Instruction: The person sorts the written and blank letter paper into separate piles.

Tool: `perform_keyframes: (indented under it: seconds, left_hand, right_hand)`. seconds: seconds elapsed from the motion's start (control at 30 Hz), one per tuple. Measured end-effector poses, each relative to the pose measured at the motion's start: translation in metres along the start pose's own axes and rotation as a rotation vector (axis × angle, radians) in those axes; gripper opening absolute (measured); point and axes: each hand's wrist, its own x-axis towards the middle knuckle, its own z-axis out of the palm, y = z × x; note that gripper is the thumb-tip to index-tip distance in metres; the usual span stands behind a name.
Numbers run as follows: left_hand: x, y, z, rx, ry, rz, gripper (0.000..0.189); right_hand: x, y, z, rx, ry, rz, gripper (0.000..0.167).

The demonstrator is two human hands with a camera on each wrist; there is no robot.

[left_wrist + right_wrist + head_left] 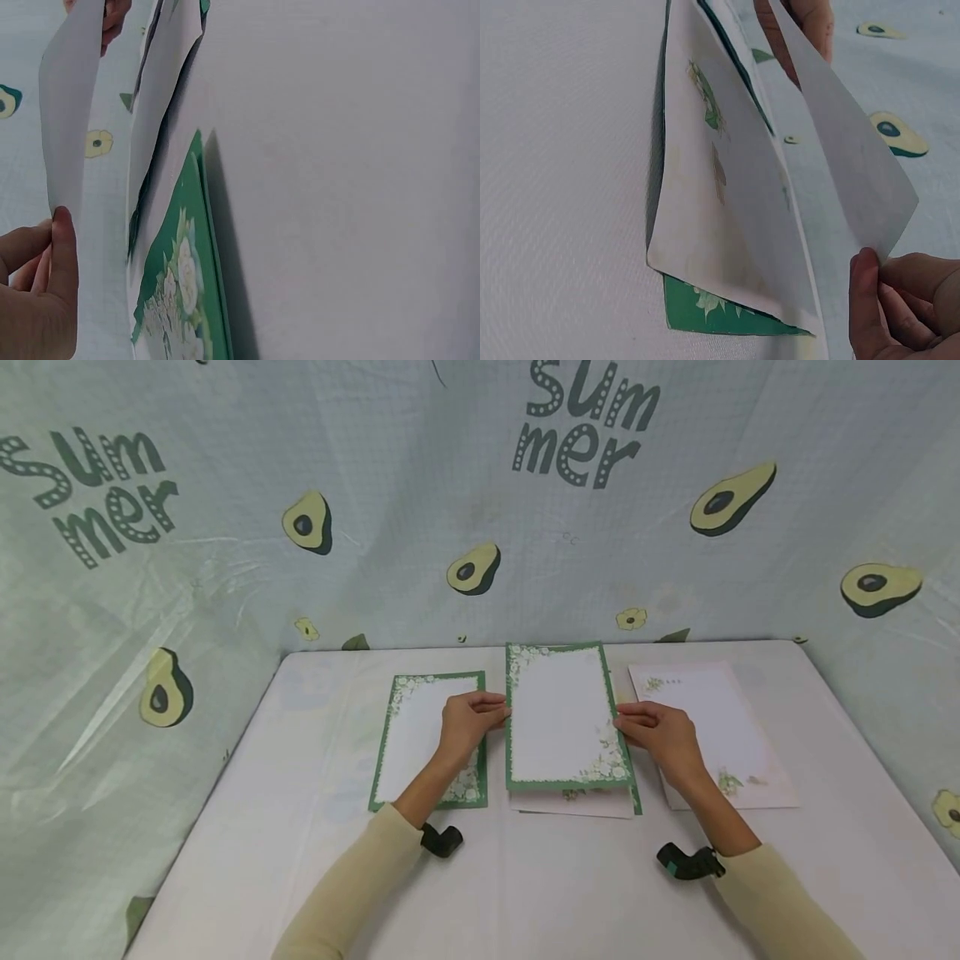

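Both hands hold up one sheet of paper [562, 714] with a green, white-flowered border. My left hand [467, 724] pinches its left edge between thumb and fingers. On the opposite edge, my right hand [663, 737] has the same kind of pinch. Both wrist views show the sheet's plain back, raised off the table. Beneath it lies a middle stack [573, 803], with a pale floral sheet [712, 195] on top and a green corner poking out below. Under my left forearm is a green-bordered pile [416, 735]. A pale pink floral pile [712, 710] lies beside my right hand.
A white-covered table [300, 860] carries the three piles side by side. Behind it and at its sides hangs a pale cloth [405, 468] printed with avocados and lettering. A small black wrist device [442, 841] sits on the left arm, another [688, 863] on the right.
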Motion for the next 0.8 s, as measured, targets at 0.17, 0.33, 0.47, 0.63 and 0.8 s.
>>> perform_keyframes:
  seconds: [0.17,0.33,0.47,0.63,0.8]
  left_hand:
    - [-0.001,0.001,-0.004,0.011,0.01,-0.005,0.022]
    - [-0.002,0.002,-0.008,0.023,0.017,-0.006,0.021]
    - [-0.002,0.002,-0.01,0.019,0.014,-0.004,0.021]
    - [-0.002,0.0,-0.014,0.029,0.013,0.0,0.021]
    - [-0.002,0.0,-0.019,0.026,0.004,0.013,0.022]
  right_hand:
    - [0.001,-0.001,0.003,0.002,0.006,0.002,0.038]
    - [0.001,-0.002,0.006,0.015,0.013,0.012,0.037]
    - [0.0,-0.004,0.008,0.026,0.014,0.013,0.037]
    - [-0.001,-0.006,0.011,0.043,0.014,0.007,0.037]
    - [-0.001,-0.006,0.015,0.046,0.015,0.002,0.036]
